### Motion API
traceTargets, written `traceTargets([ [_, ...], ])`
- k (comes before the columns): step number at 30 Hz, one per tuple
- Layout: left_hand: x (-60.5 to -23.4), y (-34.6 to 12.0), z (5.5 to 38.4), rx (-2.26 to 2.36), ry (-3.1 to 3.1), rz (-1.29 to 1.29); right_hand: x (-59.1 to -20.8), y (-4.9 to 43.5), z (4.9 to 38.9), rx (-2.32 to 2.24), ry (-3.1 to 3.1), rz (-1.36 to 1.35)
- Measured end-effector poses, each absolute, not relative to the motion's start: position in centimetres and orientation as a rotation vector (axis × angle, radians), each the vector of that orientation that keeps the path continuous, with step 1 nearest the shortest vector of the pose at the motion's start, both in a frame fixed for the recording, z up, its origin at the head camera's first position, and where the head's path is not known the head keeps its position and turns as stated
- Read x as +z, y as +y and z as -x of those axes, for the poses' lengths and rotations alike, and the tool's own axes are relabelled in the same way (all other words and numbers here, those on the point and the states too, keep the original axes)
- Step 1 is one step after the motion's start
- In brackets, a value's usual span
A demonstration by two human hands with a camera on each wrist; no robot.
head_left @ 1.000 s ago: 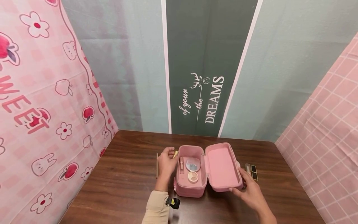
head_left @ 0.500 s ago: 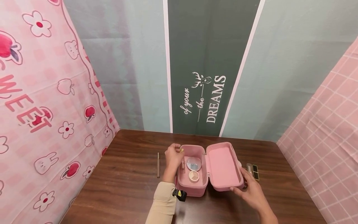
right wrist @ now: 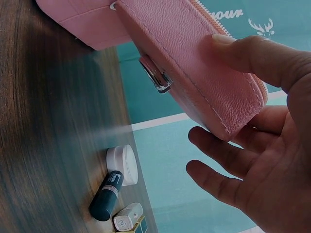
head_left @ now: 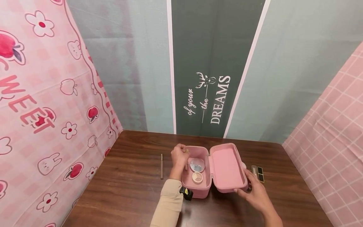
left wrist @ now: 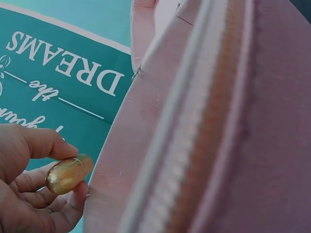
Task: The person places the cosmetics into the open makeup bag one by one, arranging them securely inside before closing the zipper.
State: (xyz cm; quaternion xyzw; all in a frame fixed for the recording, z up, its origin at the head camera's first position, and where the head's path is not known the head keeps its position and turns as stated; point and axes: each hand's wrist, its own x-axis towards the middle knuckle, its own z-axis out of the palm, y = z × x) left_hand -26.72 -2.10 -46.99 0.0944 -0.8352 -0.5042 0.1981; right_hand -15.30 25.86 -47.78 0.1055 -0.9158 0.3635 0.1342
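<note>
A pink zip-up makeup case (head_left: 195,193) stands on the table with its lid (head_left: 228,165) folded back to the right. My left hand (head_left: 179,157) is at the case's left rim, pinching a small shiny gold tube (left wrist: 70,174) between thumb and fingers. In the head view only a bit of that tube shows. My right hand (head_left: 256,192) grips the lid's outer corner, with the thumb (right wrist: 243,51) on its side and fingers underneath. Inside the case lie a round clear-and-silver compact (head_left: 197,165), a round three-section palette (head_left: 197,177) and a slim pinkish tube (head_left: 186,167), partly covered by my left hand.
A thin brown pencil (head_left: 162,167) lies left of the case. Beyond the lid are a black gold-edged palette (head_left: 260,174), a white round jar (right wrist: 122,165), a dark green tube (right wrist: 106,196) and a white-ended item (right wrist: 128,217). Fabric backdrops surround the wooden table (head_left: 122,189).
My left hand has moved right with the gold tube, from beside the case to over its left rim. The right hand keeps its grip on the lid.
</note>
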Motion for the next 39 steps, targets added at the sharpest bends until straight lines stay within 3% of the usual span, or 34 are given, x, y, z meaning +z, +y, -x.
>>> traceTargets([
  [39,-46.7,-0.8,27.3,-1.328,-2.435,-0.352,-48.0,26.1,15.3,1.035,-2.651,-0.310],
])
